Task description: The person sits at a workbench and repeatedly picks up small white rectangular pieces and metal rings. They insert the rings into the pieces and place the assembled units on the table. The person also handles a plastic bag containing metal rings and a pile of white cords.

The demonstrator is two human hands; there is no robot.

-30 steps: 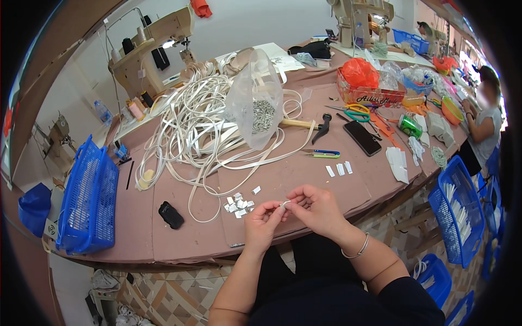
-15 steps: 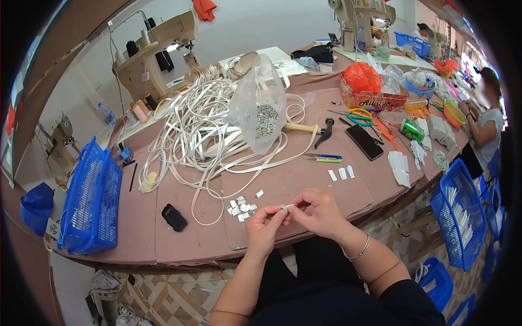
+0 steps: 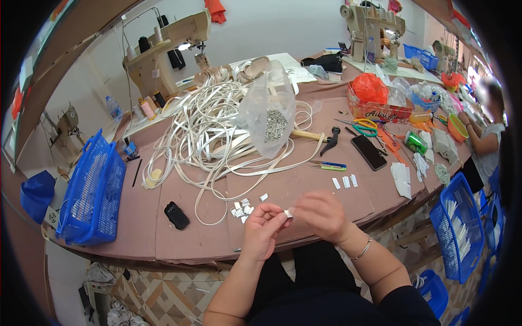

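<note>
Between the thumb and forefinger of my left hand (image 3: 263,228) is a small white folded piece (image 3: 288,214), held above the table's near edge. Close beside it on the right, my right hand (image 3: 324,217) is smeared by motion, so its fingers cannot be read. Several similar small white pieces (image 3: 239,209) lie in a loose pile just beyond my left hand. A single white piece (image 3: 263,197) rests apart from that pile. Past my right hand, three flat white strips (image 3: 345,182) lie side by side.
A heap of white cords (image 3: 201,125) and a clear bag of small metal parts (image 3: 272,122) cover the middle. Around them are a hammer (image 3: 330,142), thread snips (image 3: 329,165), a phone (image 3: 370,152), a black case (image 3: 176,215) and a blue basket (image 3: 92,201). A person (image 3: 489,125) sits far right.
My right hand has drawn slightly away from the left, and the white piece now shows more plainly in my left fingers. The whole view has shifted a little.
</note>
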